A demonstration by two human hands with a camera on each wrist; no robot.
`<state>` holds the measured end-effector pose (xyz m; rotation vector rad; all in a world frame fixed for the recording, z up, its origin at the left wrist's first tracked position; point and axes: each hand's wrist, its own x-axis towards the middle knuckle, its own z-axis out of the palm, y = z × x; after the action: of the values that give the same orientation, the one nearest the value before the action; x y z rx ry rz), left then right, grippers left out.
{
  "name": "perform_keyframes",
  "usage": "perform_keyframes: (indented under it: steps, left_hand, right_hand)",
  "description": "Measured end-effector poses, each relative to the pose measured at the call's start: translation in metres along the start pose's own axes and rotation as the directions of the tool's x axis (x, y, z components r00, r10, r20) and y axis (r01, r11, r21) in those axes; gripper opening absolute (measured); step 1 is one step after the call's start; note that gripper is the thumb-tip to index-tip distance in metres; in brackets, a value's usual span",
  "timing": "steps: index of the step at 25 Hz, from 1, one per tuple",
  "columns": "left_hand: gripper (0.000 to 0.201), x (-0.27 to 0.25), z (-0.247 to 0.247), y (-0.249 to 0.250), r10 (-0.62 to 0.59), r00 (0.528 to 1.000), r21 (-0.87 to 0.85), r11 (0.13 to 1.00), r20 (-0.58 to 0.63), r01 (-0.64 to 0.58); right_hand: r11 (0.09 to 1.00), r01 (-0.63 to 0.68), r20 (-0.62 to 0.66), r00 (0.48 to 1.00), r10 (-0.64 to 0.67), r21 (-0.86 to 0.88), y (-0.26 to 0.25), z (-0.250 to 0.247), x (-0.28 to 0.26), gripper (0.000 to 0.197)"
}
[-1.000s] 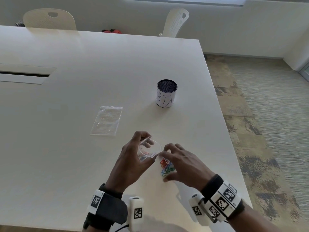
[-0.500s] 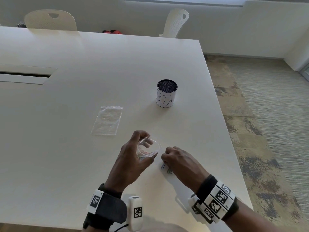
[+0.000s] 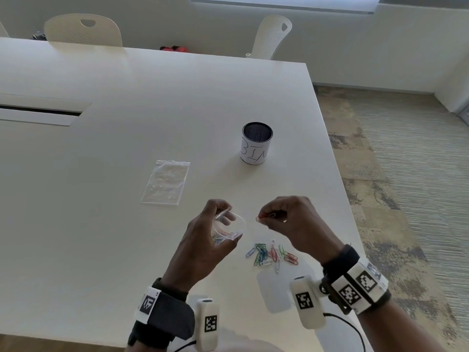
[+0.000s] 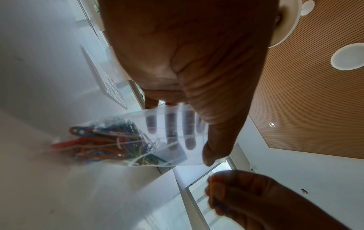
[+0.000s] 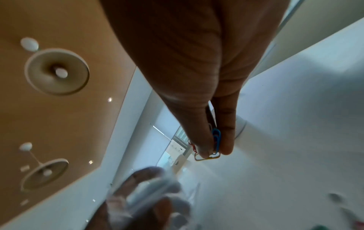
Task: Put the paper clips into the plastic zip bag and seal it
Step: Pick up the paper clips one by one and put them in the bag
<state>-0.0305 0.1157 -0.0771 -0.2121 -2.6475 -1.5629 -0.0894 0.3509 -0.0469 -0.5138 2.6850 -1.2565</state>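
While the left hand (image 3: 203, 240) held the clear zip bag (image 3: 228, 228) up off the white table (image 3: 101, 148), its thumb and fingers were curled round the bag's mouth, keeping it spread open. Through the plastic in the left wrist view, the fingers (image 4: 171, 129) showed behind the film, and a tangle of coloured paper clips (image 4: 102, 143) sat at the bag's bottom. The right hand (image 3: 291, 219) hovered just beside the opening, thumb and forefinger pinched tight on a few clips (image 3: 264, 217); the right wrist view showed blue, red and yellow ones (image 5: 208, 146) between the fingertips. The other fingers were curled in. Below the right hand, a loose pile of clips (image 3: 272, 254) lay on the table. A second, flat zip bag (image 3: 166, 182) lay to the left, well apart, and a mesh cup marked "BIN" (image 3: 256, 143) stood farther back.
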Motion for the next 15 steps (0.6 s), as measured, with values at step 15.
perform_keyframes:
  steps: [15]
  left_hand:
    - [0.056,0.002,-0.001,-0.001,-0.011,1.0,0.027,1.0,0.025,0.01]
  right_hand:
    - [0.97,0.239,0.063,0.97,-0.236,-0.047,-0.066,0.018,0.011,0.006]
